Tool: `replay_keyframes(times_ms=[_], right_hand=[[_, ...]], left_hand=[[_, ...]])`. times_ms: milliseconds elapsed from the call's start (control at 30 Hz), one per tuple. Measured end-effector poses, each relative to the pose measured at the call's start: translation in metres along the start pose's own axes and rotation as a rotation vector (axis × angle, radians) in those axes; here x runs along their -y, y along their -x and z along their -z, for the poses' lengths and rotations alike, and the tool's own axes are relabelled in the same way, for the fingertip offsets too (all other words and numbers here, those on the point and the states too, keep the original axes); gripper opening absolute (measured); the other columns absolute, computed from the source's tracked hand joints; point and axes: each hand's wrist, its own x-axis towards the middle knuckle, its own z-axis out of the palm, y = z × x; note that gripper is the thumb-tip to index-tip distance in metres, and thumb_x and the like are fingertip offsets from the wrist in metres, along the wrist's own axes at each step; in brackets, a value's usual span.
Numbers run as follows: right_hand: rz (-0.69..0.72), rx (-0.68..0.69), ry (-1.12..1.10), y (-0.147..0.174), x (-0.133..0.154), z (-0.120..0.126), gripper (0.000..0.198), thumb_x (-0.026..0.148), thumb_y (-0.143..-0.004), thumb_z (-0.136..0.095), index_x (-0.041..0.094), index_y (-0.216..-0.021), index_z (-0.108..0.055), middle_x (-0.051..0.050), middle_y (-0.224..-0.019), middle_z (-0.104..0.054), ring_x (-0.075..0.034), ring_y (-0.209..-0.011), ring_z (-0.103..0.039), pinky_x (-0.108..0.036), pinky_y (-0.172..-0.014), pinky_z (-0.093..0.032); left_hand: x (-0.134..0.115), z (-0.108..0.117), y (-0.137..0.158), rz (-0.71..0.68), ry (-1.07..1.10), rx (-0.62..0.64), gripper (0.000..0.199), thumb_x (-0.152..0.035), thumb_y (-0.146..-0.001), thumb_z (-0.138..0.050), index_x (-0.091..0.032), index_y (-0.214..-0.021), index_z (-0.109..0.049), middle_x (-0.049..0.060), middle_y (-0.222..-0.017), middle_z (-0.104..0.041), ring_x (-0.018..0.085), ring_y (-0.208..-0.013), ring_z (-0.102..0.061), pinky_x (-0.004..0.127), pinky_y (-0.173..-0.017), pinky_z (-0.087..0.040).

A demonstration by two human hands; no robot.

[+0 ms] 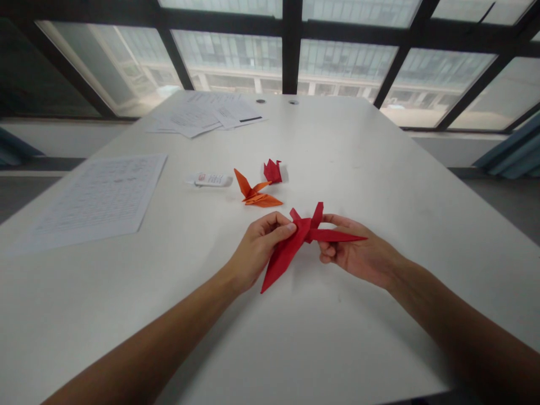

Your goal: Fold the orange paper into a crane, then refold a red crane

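Above the white table I hold a red origami crane (pixel 291 247) with several pointed folds sticking out. My left hand (pixel 257 247) pinches its body, thumb on top, with one long point hanging down towards me. At the crane's other side is my right hand (pixel 358 253), its fingers curled against the paper. A slim red point lies across that palm and hides the thumb. Just beyond my hands an orange origami crane (pixel 255 196) rests on the table with its wings spread. Behind it sits a small red origami crane (pixel 273 171).
A white glue-like tube (pixel 211 179) lies left of the orange crane. Printed sheets (pixel 101 197) lie at the left, and more papers (pixel 206 115) overlap at the far left. The white table (pixel 358 337) ends before dark-framed windows (pixel 291 50).
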Motion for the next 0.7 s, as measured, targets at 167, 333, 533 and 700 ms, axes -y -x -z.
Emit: replay_keyframes(times_ms=[167, 333, 533, 700], right_hand=[[0.076, 0.032, 0.208, 0.001, 0.003, -0.001, 0.022, 0.024, -0.087, -0.078, 0.02, -0.107, -0.07, -0.001, -0.087, -0.07, -0.012, -0.066, -0.058, -0.029, -0.067, -0.047], [0.234, 0.006, 0.597, 0.003, 0.003, -0.001, 0.013, 0.034, -0.092, -0.074, 0.022, -0.097, -0.071, -0.001, -0.091, -0.072, -0.016, -0.082, -0.065, -0.031, -0.076, -0.049], [0.405, -0.098, 1.031, 0.004, 0.007, 0.003, 0.01, 0.031, -0.093, -0.07, 0.024, -0.101, -0.071, -0.005, -0.102, -0.072, -0.021, -0.091, -0.067, -0.037, -0.082, -0.053], [0.442, -0.006, 1.084, 0.004, 0.011, 0.004, 0.005, 0.027, -0.091, -0.072, 0.025, -0.095, -0.072, -0.005, -0.104, -0.069, -0.02, -0.089, -0.066, -0.036, -0.08, -0.054]], left_hand=[[-0.003, 0.0, 0.003, -0.067, -0.171, 0.063, 0.029, -0.043, -0.09, -0.074, -0.018, -0.085, -0.059, -0.003, -0.07, -0.062, 0.008, -0.054, -0.05, 0.02, -0.05, -0.036], [-0.005, 0.0, 0.002, -0.096, -0.221, 0.088, 0.025, -0.036, -0.084, -0.079, -0.018, -0.089, -0.061, -0.001, -0.082, -0.065, 0.009, -0.063, -0.058, 0.021, -0.056, -0.044], [-0.01, 0.012, -0.003, 0.061, -0.22, 0.149, 0.022, -0.032, -0.085, -0.077, -0.018, -0.092, -0.062, 0.002, -0.087, -0.069, 0.013, -0.073, -0.066, 0.024, -0.063, -0.049], [-0.015, 0.018, -0.003, 0.213, -0.038, 0.234, 0.018, -0.019, -0.082, -0.079, -0.017, -0.095, -0.066, 0.003, -0.096, -0.07, 0.011, -0.076, -0.067, 0.021, -0.068, -0.053]])
